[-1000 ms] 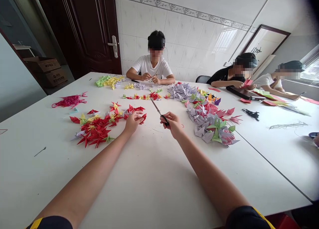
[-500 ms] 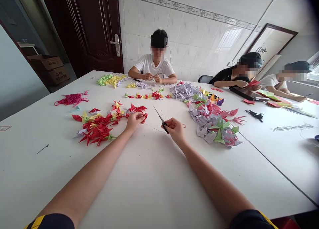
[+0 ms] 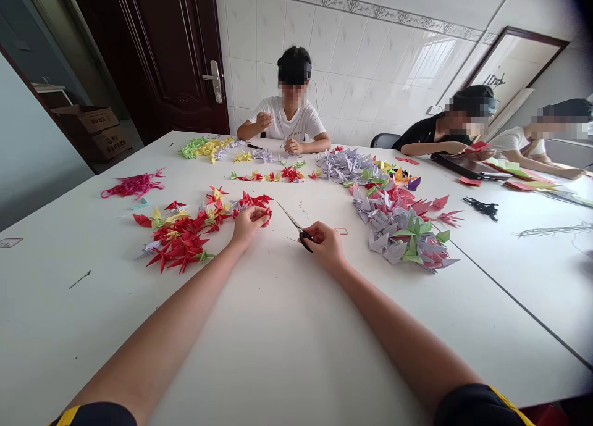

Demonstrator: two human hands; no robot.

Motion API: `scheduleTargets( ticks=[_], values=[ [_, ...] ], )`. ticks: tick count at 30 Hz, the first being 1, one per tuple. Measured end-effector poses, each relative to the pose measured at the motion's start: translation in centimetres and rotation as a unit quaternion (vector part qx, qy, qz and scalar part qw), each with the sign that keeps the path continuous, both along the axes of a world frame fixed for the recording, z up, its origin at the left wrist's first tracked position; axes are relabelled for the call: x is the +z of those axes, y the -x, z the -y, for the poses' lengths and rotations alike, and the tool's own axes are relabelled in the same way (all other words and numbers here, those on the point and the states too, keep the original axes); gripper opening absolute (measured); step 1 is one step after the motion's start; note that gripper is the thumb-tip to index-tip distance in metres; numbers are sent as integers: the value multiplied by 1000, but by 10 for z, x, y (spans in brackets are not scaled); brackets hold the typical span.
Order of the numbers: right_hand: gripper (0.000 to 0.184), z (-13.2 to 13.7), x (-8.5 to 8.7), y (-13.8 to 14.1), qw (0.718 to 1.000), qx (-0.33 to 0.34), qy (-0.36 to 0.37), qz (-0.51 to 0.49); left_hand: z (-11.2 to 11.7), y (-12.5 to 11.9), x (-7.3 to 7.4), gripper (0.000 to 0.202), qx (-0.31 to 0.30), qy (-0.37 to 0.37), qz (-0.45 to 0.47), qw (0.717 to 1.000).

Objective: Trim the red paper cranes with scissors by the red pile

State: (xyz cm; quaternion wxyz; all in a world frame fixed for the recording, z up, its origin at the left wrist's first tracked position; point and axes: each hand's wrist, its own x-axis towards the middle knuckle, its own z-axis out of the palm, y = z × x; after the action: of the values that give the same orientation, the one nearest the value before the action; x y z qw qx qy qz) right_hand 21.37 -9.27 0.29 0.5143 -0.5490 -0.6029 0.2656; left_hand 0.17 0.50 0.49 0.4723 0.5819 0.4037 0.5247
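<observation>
My left hand [image 3: 250,225] is closed on a red folded paper crane [image 3: 267,217], partly hidden by my fingers. A heap of red, yellow and green paper cranes [image 3: 181,241] lies beside and behind that hand. In my right hand [image 3: 325,244] is a pair of scissors [image 3: 296,227] with black handles. Its blades look closed, and the tip points up and left toward the red crane, a short gap away. Right of my right hand lies a larger pile of lilac, pink and green paper cranes [image 3: 393,228].
A magenta tangle of cord [image 3: 132,185] lies at the left. Across the white table [image 3: 278,352], a person [image 3: 290,120] sits beside more cranes. Two others work at the right near coloured paper and a black cord bundle [image 3: 482,208]. A row of cranes [image 3: 273,176] crosses the middle.
The scissors have moved slightly left, their tip nearer the red crane. My left hand has shifted only a little. The person opposite has raised one hand.
</observation>
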Motion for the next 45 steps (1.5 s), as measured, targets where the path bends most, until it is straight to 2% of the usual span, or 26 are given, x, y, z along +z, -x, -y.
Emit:
scheduleTargets(
  ticks=[8, 13, 19, 28, 34, 40, 45],
  values=[
    [10, 3, 0, 5, 998, 12, -13, 52, 2, 0, 1, 23, 23, -15, -10, 1000],
    [10, 1, -2, 5, 998, 8, -18, 62, 3, 0, 3, 21, 5, -12, -16, 1000],
    [10, 1, -1, 5, 998, 10, -19, 63, 1, 2, 1, 34, 15, 3, -33, 999],
    [11, 1, -2, 5, 998, 6, -13, 55, 2, 1, 1, 61, 11, 11, 17, 1000],
    [11, 2, -2, 4, 998, 23, 1, 54, 1, 2, 3, 48, 24, -11, -61, 998],
    [10, 3, 1, 5, 998, 33, 3, 53, 0, 3, 2, 42, 16, 22, 2, 1000],
    [10, 2, 1, 5, 998, 25, 2, 59, 1, 5, 3, 43, 10, 18, 24, 999]
  ],
)
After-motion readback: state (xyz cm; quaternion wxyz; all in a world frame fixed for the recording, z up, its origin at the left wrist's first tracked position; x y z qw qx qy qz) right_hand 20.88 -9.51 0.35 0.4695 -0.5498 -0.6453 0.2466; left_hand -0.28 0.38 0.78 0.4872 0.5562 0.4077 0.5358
